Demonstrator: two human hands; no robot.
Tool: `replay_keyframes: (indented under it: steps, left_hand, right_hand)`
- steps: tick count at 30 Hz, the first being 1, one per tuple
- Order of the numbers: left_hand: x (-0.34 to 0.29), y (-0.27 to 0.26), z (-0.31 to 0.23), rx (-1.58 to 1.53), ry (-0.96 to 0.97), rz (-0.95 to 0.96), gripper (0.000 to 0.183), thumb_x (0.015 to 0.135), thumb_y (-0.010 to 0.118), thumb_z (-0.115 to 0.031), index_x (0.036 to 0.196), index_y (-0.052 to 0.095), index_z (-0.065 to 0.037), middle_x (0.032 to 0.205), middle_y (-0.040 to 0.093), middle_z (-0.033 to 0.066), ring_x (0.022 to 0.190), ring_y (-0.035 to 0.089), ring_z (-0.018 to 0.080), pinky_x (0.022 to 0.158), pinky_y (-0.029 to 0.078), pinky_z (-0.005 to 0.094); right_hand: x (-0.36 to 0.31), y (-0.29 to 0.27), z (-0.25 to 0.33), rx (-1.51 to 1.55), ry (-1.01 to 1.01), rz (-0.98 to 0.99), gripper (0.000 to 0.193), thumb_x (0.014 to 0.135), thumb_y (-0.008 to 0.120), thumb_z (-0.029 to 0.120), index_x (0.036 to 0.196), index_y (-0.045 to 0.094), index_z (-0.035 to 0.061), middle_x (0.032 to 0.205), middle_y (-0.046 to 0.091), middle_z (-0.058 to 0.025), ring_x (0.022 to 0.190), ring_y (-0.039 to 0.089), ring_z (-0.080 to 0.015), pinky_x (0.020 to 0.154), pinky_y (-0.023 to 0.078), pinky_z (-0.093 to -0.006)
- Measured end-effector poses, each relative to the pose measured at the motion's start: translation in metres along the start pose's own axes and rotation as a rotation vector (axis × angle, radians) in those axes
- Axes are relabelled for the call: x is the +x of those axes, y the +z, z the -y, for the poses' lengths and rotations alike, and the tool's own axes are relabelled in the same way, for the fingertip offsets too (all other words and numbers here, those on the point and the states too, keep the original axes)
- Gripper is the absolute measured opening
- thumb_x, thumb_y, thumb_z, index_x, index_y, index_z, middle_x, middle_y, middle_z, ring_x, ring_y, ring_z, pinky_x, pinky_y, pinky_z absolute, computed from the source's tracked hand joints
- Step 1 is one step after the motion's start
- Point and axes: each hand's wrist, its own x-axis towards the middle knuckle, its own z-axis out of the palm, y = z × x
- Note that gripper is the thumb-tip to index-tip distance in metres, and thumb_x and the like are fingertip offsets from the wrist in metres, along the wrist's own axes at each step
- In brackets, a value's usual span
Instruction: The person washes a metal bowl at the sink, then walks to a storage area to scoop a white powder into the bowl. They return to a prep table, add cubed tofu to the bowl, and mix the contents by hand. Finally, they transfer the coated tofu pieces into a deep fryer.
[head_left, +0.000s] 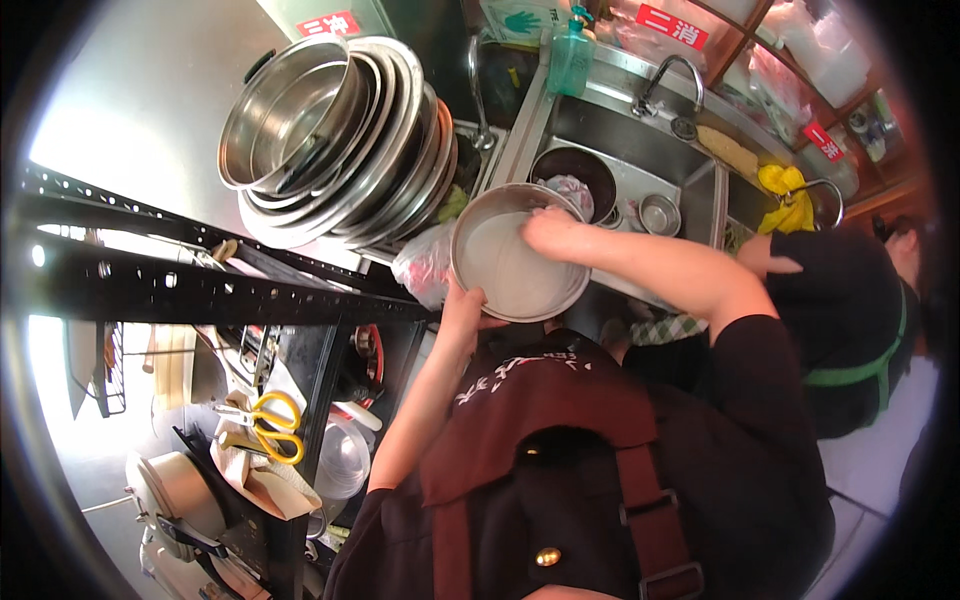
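Observation:
A round steel pot (467, 240) is held tilted in front of my chest, near the sink's front edge. Its inside looks pale and cloudy; whether that is liquid or bare metal, I cannot make out. My left hand (466, 308) grips the pot's near left rim, thumb over the edge. Inside the pot, against the far right part, my right hand (550, 233) is bunched closed, and its fingertips are hidden. A clear plastic bag with reddish contents (424, 266) sits just left of the pot.
Beyond the pot, the steel sink (600, 125) holds a dark pan (598, 165) and a small metal bowl (659, 214). Stacked basins (385, 190) stand left. A black shelf frame (180, 285) and yellow-handled scissors (278, 428) are nearer left. A co-worker (850, 310) stands close at right.

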Motion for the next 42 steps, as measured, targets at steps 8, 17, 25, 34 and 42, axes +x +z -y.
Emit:
replay_keyframes:
  steps: [8, 17, 25, 34, 42]
  left_hand:
    - [0.06, 0.056, -0.012, -0.057, -0.13, -0.046, 0.071, 0.082, 0.038, 0.004, 0.148, 0.023, -0.017, 0.117, 0.058, 0.0176, 0.079, 0.069, 0.0294, 0.051, 0.062, 0.0363]
    - [0.1, 0.078, -0.013, 0.04, -0.159, 0.038, 0.077, 0.083, 0.038, 0.004, 0.153, 0.014, -0.02, 0.126, 0.054, 0.0181, 0.088, 0.068, 0.0314, 0.053, 0.062, 0.0367]
    - [0.127, 0.087, -0.032, 0.087, -0.082, 0.034, 0.082, 0.079, 0.039, 0.004, 0.154, 0.014, -0.019, 0.131, 0.052, 0.018, 0.091, 0.068, 0.0315, 0.052, 0.062, 0.0365]
    - [0.127, 0.09, -0.046, 0.023, -0.075, 0.154, 0.08, 0.082, 0.043, -0.001, 0.154, 0.013, -0.021, 0.132, 0.05, 0.0154, 0.098, 0.065, 0.0288, 0.055, 0.062, 0.0361]
    - [0.131, 0.09, -0.054, 0.006, -0.016, 0.219, 0.086, 0.08, 0.04, 0.002, 0.156, 0.009, -0.023, 0.138, 0.044, 0.016, 0.098, 0.062, 0.026, 0.055, 0.062, 0.0343]
  right_hand:
    - [0.028, 0.041, 0.013, 0.657, -0.385, -0.045, 0.029, 0.077, 0.067, 0.016, 0.103, 0.067, 0.0011, 0.1, 0.068, -0.0222, 0.098, 0.064, -0.0391, 0.086, 0.05, -0.0456]
    - [0.061, 0.044, -0.091, 0.431, -0.032, -0.382, 0.029, 0.087, 0.054, 0.016, 0.111, 0.066, 0.0044, 0.114, 0.063, -0.018, 0.109, 0.059, -0.0377, 0.09, 0.05, -0.0454]
    - [0.012, 0.072, -0.081, 0.355, 0.275, 0.064, 0.031, 0.086, 0.06, 0.019, 0.113, 0.065, 0.0032, 0.116, 0.062, -0.0218, 0.11, 0.06, -0.0379, 0.096, 0.048, -0.0443]
    - [0.01, 0.0, -0.074, 1.1, 0.204, -0.012, 0.028, 0.091, 0.054, 0.022, 0.103, 0.065, 0.0002, 0.084, 0.067, -0.018, 0.078, 0.064, -0.0284, 0.072, 0.051, -0.041]
    - [0.024, -0.023, -0.134, 0.342, -0.079, -0.511, 0.024, 0.083, 0.055, 0.006, 0.106, 0.061, -0.0012, 0.109, 0.06, -0.0236, 0.106, 0.058, -0.0357, 0.092, 0.047, -0.0439]
